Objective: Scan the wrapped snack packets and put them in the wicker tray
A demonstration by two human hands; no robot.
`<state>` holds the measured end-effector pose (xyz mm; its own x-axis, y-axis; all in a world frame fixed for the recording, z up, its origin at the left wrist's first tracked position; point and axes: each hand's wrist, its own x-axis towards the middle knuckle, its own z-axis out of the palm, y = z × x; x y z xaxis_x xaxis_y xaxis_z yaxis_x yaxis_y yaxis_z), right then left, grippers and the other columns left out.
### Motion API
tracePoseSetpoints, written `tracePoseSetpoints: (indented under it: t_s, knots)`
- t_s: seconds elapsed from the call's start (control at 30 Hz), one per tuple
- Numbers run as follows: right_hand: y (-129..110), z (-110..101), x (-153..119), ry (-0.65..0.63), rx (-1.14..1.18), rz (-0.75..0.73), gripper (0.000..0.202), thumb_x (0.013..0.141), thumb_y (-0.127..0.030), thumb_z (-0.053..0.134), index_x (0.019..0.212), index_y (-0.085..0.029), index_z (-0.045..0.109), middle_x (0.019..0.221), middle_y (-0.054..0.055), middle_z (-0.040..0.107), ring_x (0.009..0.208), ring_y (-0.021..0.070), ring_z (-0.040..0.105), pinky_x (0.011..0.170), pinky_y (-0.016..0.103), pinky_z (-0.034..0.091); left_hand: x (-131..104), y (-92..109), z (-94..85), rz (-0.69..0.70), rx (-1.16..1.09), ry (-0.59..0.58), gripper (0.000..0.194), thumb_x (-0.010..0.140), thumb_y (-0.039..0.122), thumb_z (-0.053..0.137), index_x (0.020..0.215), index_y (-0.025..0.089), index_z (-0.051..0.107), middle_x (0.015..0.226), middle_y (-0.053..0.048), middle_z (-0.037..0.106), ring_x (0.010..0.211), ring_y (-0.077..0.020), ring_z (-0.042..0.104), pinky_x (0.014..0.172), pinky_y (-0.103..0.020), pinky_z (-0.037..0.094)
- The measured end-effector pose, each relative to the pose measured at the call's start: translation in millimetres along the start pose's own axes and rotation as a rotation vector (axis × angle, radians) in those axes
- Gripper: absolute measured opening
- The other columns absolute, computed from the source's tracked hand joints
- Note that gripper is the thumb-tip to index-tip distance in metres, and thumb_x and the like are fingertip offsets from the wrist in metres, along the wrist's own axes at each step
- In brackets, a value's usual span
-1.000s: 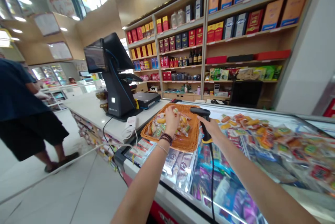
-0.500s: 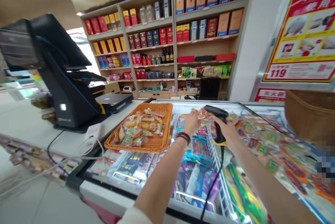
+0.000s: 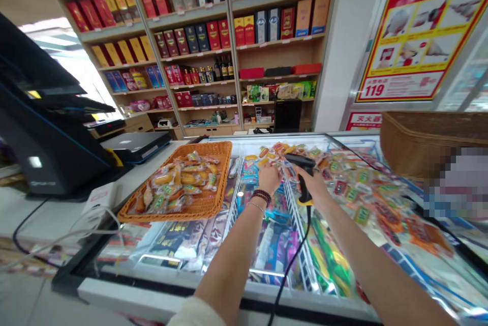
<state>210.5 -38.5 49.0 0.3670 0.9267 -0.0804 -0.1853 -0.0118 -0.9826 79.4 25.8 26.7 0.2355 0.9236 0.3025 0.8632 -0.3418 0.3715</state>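
In my right hand (image 3: pixel 313 183) is a black barcode scanner (image 3: pixel 300 161) with a yellow base; its cable runs down toward me. My left hand (image 3: pixel 269 178), with dark beads and a thin bracelet at the wrist, is at the near edge of a pile of wrapped snacks (image 3: pixel 280 149) on the freezer's glass top. Its fingers curl downward, and whatever they grip is hidden. An orange wicker basket (image 3: pixel 223 183) to the left bears several clear-wrapped yellow and brown snacks (image 3: pixel 179 178).
Under the glass of the chest freezer (image 3: pixel 125 285), wire racks hold colourful packs. More packets (image 3: pixel 366 188) spread to the right, near a brown basket (image 3: pixel 430 143). At left are a register screen stand (image 3: pixel 38 148) and a flat black device (image 3: pixel 135 144). Shelves of boxes (image 3: pixel 213 36) stand behind.
The camera view has shifted right and slightly down. My left hand has drawn a little away from the scanner, down onto the near packets. The right hand keeps hold of the scanner.
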Motion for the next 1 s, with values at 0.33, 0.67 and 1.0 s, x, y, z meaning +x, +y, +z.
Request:
tracePoseSetpoints:
  t_s: [0.33,0.67,1.0]
  knots:
    - [1,-3,-6,-0.032,-0.008,-0.052,0.035,0.076,-0.036,0.080,0.059,-0.021,0.054,0.048,-0.004,0.054,0.035,0.0105,0.049,0.032,0.022,0.038,-13,-6,-2.2,-0.199,-0.220,0.179,0.023,0.090,0.012,0.058,0.112,0.008,0.064,0.106,-0.024,0.071,0.113,-0.0333,0.067,0.102,-0.046,0.048]
    - [-7,3,-17,-0.142,-0.038,-0.137,0.034,0.072,-0.043,0.082,0.066,-0.022,0.055,0.053,-0.004,0.057,0.036,0.0113,0.051,0.033,0.023,0.039,-19,-36,-6.7,-0.552,-1.696,0.248,0.006,0.093,0.017,0.061,0.094,0.014,0.065,0.096,-0.009,0.070,0.082,-0.0129,0.068,0.087,-0.028,0.058]
    - [-5,6,-38,-0.252,-0.114,-0.210,0.042,0.071,-0.052,0.082,0.064,-0.021,0.055,0.053,-0.003,0.057,0.034,0.0098,0.049,0.033,0.022,0.037,-21,-39,-32.4,-0.558,-1.917,0.188,0.024,0.103,0.033,0.050,0.103,0.014,0.064,0.096,-0.012,0.066,0.078,-0.0105,0.065,0.065,-0.016,0.057]
